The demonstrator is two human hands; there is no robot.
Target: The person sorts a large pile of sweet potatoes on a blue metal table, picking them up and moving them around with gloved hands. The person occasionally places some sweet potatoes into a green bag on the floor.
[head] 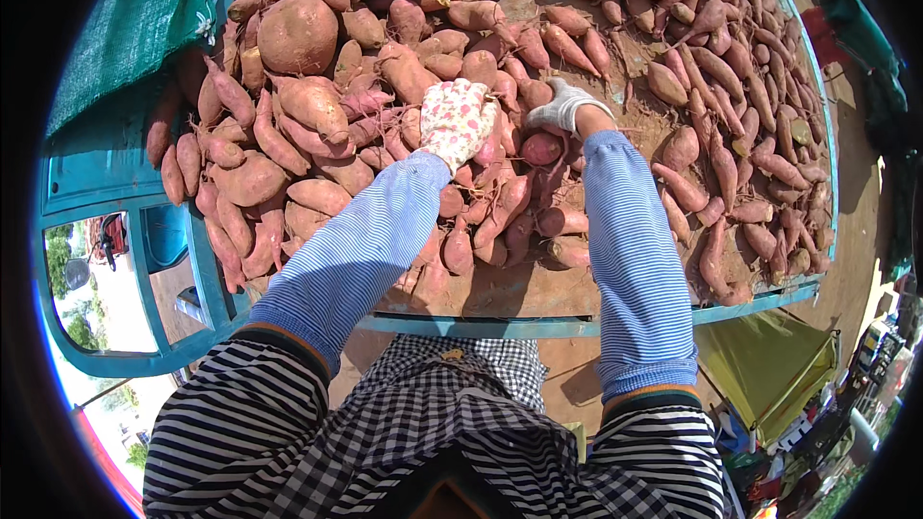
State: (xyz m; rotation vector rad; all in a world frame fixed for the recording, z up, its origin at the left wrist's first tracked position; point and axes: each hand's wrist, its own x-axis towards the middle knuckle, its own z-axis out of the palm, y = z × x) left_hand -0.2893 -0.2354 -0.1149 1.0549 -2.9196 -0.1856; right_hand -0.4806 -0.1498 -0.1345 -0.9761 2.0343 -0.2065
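Observation:
My left hand (459, 122), in a white cotton glove with a red and pink floral print, rests on the middle of a heap of reddish sweet potatoes (317, 104). Its fingers curl downward, and whether they grip anything is hidden. Just to its right, my right hand (566, 107) wears a greyish-white knit glove. Its thumb and fingers are around one end of a sweet potato (535, 93). Below that hand lies a rounder sweet potato (541, 148) with thin roots. A very large, round sweet potato (298, 34) sits at the upper left of the heap.
Smaller, slimmer sweet potatoes (721, 72) cover the right side of the soil-dusted wooden truck bed (505, 295). A blue metal rail (483, 326) runs along the near edge. At left are the blue cab frame (137, 281) and green netting (130, 36). A yellow-green tarp (771, 367) hangs at lower right.

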